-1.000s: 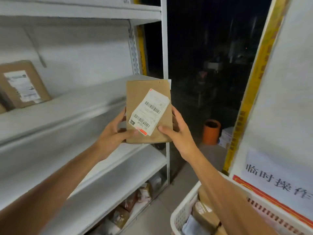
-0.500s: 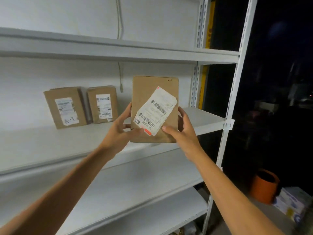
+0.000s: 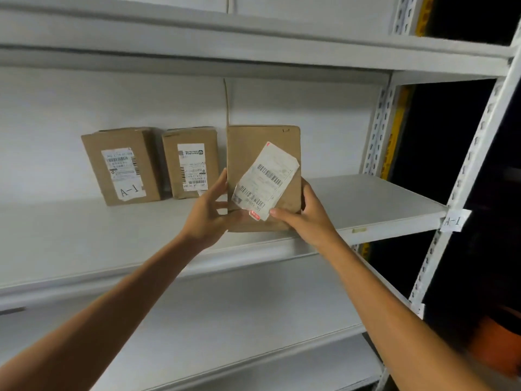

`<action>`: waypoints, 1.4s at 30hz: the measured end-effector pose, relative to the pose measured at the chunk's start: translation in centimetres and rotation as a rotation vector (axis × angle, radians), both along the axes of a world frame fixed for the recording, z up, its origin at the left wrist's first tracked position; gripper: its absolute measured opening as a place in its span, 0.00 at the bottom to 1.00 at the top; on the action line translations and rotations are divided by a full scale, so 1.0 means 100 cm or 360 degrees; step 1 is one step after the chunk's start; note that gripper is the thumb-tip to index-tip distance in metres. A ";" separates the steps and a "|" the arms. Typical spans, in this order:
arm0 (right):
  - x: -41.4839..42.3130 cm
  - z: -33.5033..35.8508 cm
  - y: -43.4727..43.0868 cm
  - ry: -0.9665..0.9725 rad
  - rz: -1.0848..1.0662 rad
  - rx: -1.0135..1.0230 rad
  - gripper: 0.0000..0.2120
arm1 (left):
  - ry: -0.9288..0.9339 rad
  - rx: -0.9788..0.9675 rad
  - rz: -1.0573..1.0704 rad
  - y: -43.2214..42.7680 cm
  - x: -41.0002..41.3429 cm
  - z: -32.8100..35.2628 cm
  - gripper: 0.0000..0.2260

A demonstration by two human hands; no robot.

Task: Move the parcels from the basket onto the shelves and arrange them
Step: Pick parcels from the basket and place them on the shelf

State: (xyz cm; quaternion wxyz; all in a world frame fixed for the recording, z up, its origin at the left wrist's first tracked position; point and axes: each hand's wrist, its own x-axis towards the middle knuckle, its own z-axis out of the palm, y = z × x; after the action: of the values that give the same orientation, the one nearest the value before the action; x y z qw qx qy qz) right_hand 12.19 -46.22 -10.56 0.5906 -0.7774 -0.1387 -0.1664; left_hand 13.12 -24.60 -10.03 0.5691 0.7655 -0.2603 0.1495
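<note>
I hold a brown cardboard parcel (image 3: 255, 148) upright with both hands, above the middle shelf (image 3: 366, 204). A skewed white barcode label covers its front. My left hand (image 3: 205, 215) grips its lower left edge and my right hand (image 3: 307, 218) grips its lower right edge. Two other brown parcels stand on that shelf against the wall: one marked A-1 (image 3: 124, 165) at the left and a smaller one (image 3: 191, 162) just left of the held parcel. The basket is out of view.
A white shelf (image 3: 253, 49) runs above and another (image 3: 225, 320) below. The perforated upright (image 3: 465, 193) at the right carries an A-1 tag (image 3: 454, 220). An orange object (image 3: 499, 342) sits low on the right in the dark.
My view has swung left and up from the basket to the shelves. The parcel in both hands has moved in closer to the middle shelf, beside the two standing parcels.
</note>
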 end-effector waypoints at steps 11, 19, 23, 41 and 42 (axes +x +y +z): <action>0.149 -0.001 -0.033 0.0059 0.0161 -0.0310 0.45 | -0.0346 0.0522 0.0547 -0.045 0.111 -0.009 0.51; 0.225 0.006 -0.023 0.0000 0.0007 -0.0379 0.37 | -0.1025 0.1791 0.0969 -0.055 0.165 0.010 0.28; 0.248 0.007 -0.018 -0.0043 -0.0036 -0.0420 0.34 | -0.0925 0.1914 0.1031 -0.061 0.187 0.006 0.28; 0.251 -0.022 -0.035 0.0150 -0.0193 -0.1044 0.27 | -0.0750 0.2011 0.0849 -0.072 0.186 -0.011 0.25; 0.247 -0.020 -0.041 0.0126 -0.0189 -0.1057 0.28 | -0.0759 0.1997 0.0775 -0.075 0.185 -0.012 0.24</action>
State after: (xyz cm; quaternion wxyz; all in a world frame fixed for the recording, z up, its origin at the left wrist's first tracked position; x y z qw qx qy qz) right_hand 36.90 -50.32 -12.54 0.2992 -0.9399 -0.1167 -0.1161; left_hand 31.62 -32.13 -11.21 -0.1007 0.9315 -0.2361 0.2576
